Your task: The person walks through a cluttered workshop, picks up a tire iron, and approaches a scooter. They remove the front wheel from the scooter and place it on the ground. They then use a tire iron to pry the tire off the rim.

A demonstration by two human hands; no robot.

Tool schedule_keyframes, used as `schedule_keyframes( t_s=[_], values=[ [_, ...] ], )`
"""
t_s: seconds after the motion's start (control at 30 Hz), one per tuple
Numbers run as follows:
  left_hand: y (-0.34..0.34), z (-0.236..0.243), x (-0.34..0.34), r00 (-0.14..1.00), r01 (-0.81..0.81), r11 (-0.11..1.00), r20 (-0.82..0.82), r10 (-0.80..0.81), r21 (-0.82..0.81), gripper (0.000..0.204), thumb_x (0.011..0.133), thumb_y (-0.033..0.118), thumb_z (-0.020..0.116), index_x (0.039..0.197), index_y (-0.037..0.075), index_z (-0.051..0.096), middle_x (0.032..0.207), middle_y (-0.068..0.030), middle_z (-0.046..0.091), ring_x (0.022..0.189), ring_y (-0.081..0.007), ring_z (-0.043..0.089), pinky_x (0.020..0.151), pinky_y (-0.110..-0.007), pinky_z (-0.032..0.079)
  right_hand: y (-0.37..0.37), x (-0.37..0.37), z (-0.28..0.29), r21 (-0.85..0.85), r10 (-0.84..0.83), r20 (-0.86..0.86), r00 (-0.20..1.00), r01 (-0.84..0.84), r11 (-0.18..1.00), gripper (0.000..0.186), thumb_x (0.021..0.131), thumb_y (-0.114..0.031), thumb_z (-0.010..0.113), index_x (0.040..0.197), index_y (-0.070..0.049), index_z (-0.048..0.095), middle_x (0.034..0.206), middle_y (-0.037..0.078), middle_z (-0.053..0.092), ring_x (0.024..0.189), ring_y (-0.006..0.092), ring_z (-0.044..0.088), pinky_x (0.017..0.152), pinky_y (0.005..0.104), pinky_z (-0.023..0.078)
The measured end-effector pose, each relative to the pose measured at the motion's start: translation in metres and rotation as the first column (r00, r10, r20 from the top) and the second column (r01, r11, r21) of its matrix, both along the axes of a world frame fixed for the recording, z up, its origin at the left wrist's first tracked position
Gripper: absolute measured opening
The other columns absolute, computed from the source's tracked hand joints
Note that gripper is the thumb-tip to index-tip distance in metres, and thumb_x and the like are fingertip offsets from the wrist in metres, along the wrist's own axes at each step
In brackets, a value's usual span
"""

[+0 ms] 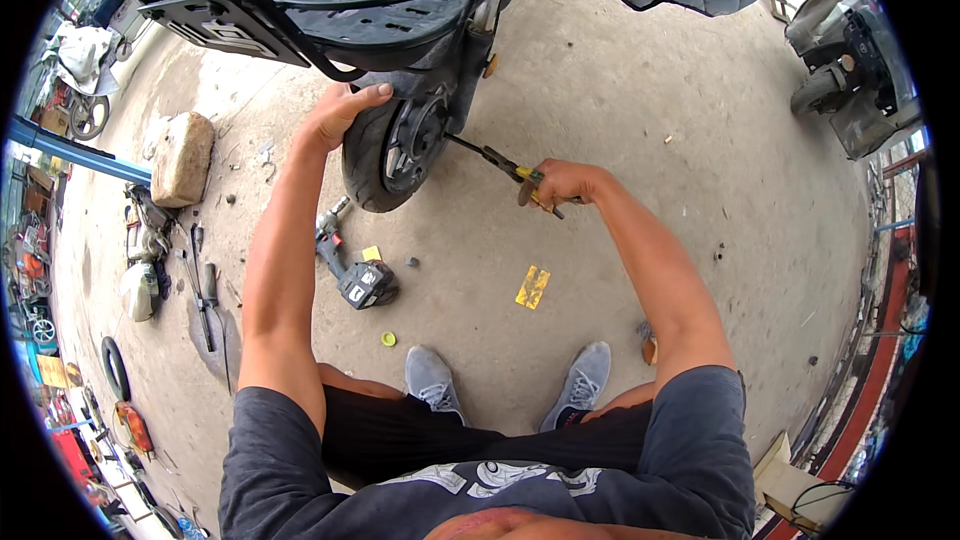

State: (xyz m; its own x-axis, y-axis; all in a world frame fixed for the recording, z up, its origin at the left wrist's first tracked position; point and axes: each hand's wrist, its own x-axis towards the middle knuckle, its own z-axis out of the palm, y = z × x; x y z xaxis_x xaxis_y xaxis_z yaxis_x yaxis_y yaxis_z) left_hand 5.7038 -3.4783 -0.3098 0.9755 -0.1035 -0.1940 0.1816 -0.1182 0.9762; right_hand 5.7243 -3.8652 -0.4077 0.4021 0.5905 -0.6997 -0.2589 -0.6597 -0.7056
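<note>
A scooter wheel (375, 165) with a black tyre sits under the scooter's rear end at the top middle. My left hand (345, 115) grips the top of the tyre, thumb laid across it and the other fingers mostly hidden behind. In my right hand (560, 183) is a pair of pliers (522, 174) with yellow and black handles, the fingers wrapped round them. Their jaws are at a thin dark rod (463, 143) that reaches to the wheel hub (425, 130). Whether the jaws are clamped on the rod is too small to tell.
On the concrete lie a cordless impact wrench (360, 275), a yellow card (533, 287), a small yellow-green cap (388, 339) and long tools (207, 295). A stone block (182, 158) stands at left. Another vehicle's wheel (820, 90) shows far right. The rack (370, 0) overhangs the wheel.
</note>
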Motion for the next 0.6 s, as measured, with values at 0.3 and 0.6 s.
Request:
schedule_keyframes(
  t_s=[0.3,0.6],
  values=[
    [-0.003,0.004,-0.002,1.000,-0.001,1.000,0.010,0.002,-0.024,0.063,0.079,0.039,0.081,0.123,-0.001,0.061,0.112,-0.0081,0.067,0.100,-0.0149,0.062,0.090,-0.031,0.050,0.005,-0.015,-0.008,-0.038,0.015,0.178,0.984,-0.008,0.999,0.034,0.060,0.002,0.056,0.090,0.000,0.073,0.083,0.007,0.062,0.074,0.0189,0.051,0.061,0.0333,0.038],
    [-0.007,0.002,-0.001,0.992,-0.063,0.996,0.104,0.069,-0.058,0.058,0.081,0.037,0.078,0.122,0.001,0.061,0.109,-0.0064,0.067,0.098,-0.0149,0.062,0.089,-0.031,0.050,-0.021,-0.008,-0.026,-0.035,0.071,0.186,0.980,-0.065,0.997,0.032,0.055,-0.001,0.060,0.085,-0.004,0.073,0.080,0.008,0.065,0.071,0.0205,0.055,0.059,0.0375,0.042]
  ],
)
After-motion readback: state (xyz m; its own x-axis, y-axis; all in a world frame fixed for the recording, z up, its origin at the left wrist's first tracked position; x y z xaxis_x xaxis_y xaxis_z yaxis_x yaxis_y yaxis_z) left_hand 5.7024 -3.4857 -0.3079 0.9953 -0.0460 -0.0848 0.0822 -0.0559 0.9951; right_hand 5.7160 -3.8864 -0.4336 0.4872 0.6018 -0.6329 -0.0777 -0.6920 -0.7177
